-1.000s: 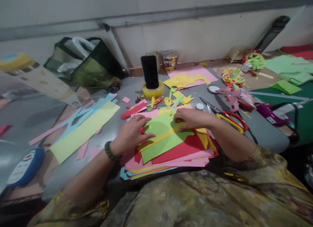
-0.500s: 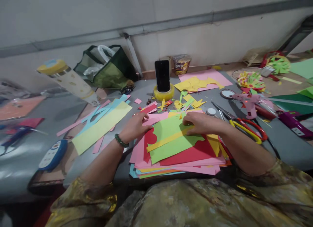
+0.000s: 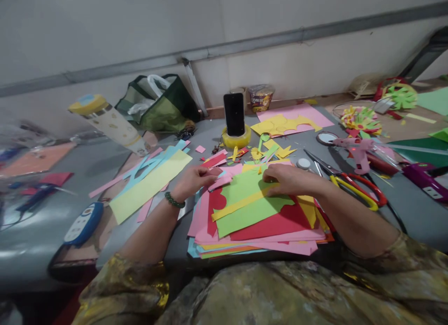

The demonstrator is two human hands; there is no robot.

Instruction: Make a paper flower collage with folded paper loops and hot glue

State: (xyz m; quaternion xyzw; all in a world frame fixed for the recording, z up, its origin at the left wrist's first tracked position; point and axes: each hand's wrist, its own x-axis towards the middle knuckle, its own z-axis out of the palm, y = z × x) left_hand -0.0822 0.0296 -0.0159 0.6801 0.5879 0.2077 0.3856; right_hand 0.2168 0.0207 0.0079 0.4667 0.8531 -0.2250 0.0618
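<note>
My left hand (image 3: 196, 180), with a green bead bracelet at the wrist, pinches a small pink paper piece (image 3: 223, 179) at the left of the paper stack. A green paper sheet (image 3: 241, 222) lies on top of the stack, over a red sheet (image 3: 276, 222) and pink sheets (image 3: 301, 247). Across the green sheet slants a yellow paper strip (image 3: 238, 205). My right hand (image 3: 289, 180) rests on the sheet's upper right, fingers curled at the strip's end; its fingertips are partly hidden.
Scissors (image 3: 360, 190), a pink glue gun (image 3: 360, 152) and a purple tool (image 3: 423, 180) lie at right. A phone (image 3: 234, 114) stands in a yellow tape roll (image 3: 236, 139). Left are paper strips (image 3: 150, 187), a tumbler (image 3: 108, 124), a blue-and-white box (image 3: 84, 224) and a bag (image 3: 168, 106).
My left hand has lifted a pink paper piece between thumb and fingers, just above the stack's left side. My right hand stays on the green sheet. The view has shifted slightly.
</note>
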